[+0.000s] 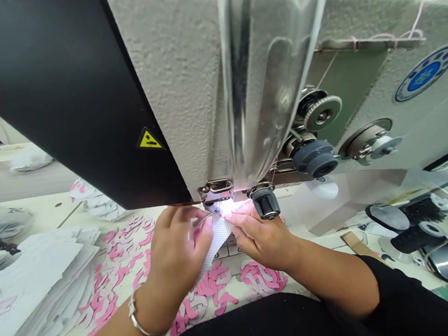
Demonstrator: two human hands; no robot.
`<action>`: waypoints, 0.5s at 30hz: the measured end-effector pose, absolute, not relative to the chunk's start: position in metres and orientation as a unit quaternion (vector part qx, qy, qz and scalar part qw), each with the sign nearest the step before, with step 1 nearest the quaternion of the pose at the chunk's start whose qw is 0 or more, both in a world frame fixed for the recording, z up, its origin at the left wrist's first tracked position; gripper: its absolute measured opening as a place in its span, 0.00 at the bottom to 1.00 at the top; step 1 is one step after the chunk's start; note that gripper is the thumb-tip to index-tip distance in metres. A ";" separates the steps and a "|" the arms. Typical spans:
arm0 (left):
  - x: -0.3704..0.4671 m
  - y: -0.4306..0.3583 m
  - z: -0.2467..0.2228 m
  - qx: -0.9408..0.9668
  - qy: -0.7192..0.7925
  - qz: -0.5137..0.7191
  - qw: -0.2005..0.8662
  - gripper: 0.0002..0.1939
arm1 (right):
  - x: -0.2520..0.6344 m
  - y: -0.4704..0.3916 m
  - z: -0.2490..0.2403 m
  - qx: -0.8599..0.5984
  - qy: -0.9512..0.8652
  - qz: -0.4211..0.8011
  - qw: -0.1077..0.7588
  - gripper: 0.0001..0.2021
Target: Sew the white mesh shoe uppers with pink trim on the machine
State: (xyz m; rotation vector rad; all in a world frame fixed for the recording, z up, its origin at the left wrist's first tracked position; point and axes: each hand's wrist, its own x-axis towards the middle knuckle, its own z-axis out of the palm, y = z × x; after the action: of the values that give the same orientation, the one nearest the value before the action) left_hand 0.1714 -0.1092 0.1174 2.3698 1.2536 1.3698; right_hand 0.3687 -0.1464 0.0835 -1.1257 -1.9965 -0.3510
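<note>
Under the lit needle area of a sewing machine (175, 57), both of my hands meet at a piece of white mesh fabric (217, 244). My left hand (181, 239) is closed around a thin, shiny metal tool (204, 219), perhaps tweezers; its tip points at the needle area. From the right, my right hand (263, 235) pinches the fabric's edge between thumb and fingers. Glare and the machine head hide the needle and part of the fingertips.
Pink cut pieces (214, 284) lie scattered over the table. Stacked white panels (33, 279) are at the left. Black thread spools (418, 237) stand at the right. A clear plastic shield (275, 80) and tension knobs (313, 157) jut out above my right hand.
</note>
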 end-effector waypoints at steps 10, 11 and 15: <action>0.186 -0.124 0.102 0.859 0.322 0.375 -0.133 0.10 | 0.391 -0.137 0.094 -0.457 -0.744 -0.120 0.473 0.07; 0.187 -0.124 0.102 0.858 0.323 0.376 -0.133 0.11 | 0.394 -0.136 0.095 -0.463 -0.739 -0.122 0.473 0.07; 0.188 -0.125 0.099 0.855 0.334 0.374 -0.130 0.11 | 0.400 -0.133 0.099 -0.452 -0.772 -0.092 0.436 0.11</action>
State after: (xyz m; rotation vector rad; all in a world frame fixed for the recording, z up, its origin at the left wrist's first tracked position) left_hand 0.1883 -0.1251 0.0992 2.9357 1.1463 1.2836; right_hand 0.4002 -0.1335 0.0993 -1.1247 -1.9217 -0.2289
